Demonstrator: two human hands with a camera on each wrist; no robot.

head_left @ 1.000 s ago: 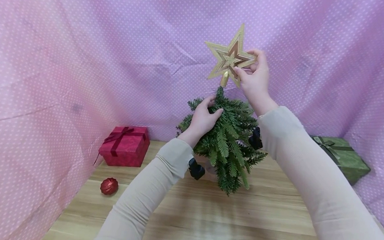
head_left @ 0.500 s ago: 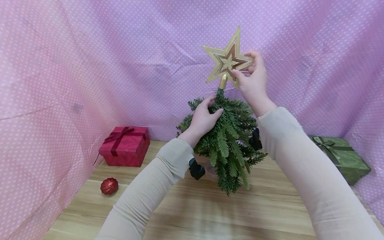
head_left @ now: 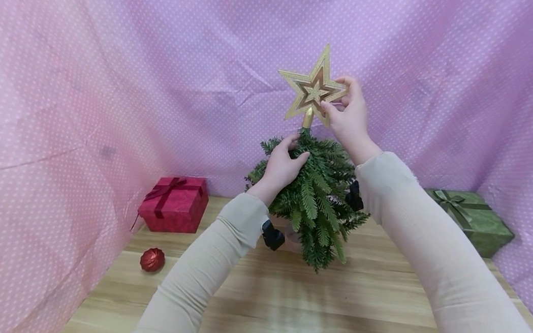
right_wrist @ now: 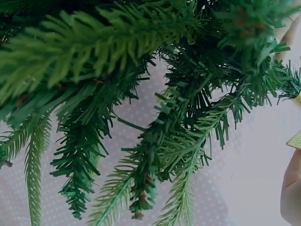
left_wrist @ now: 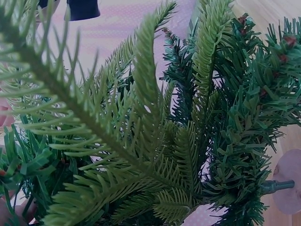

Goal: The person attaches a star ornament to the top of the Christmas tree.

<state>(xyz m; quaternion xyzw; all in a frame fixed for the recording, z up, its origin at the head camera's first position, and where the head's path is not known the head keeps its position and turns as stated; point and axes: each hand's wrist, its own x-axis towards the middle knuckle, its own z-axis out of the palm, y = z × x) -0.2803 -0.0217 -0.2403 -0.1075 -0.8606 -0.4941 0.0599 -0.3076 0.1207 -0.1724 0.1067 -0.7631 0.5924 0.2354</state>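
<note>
A gold star tree topper [head_left: 315, 91] sits at the tip of a small green Christmas tree [head_left: 315, 195] in the head view, its gold socket down over the top sprig. My right hand [head_left: 352, 110] pinches the star's right side between thumb and fingers. Lower down, my left hand [head_left: 282, 165] grips the tree's upper part, thumb and fingers curved round it and partly hidden among the needles. Branches [left_wrist: 146, 141] fill the left wrist view. At the right edge of the right wrist view show a star point [right_wrist: 295, 140] and part of the right hand [right_wrist: 292, 190].
On the wooden table [head_left: 308, 311], a red gift box [head_left: 174, 204] and a red ribbed bauble [head_left: 152, 260] lie to the left. A green gift box [head_left: 478, 223] stands at right, partly behind the right sleeve. Pink dotted cloth [head_left: 198, 81] hangs behind.
My right hand has lowered the star and shifted it slightly left, so it stands more upright and its socket covers more of the tree's tip. My left hand has stayed in place.
</note>
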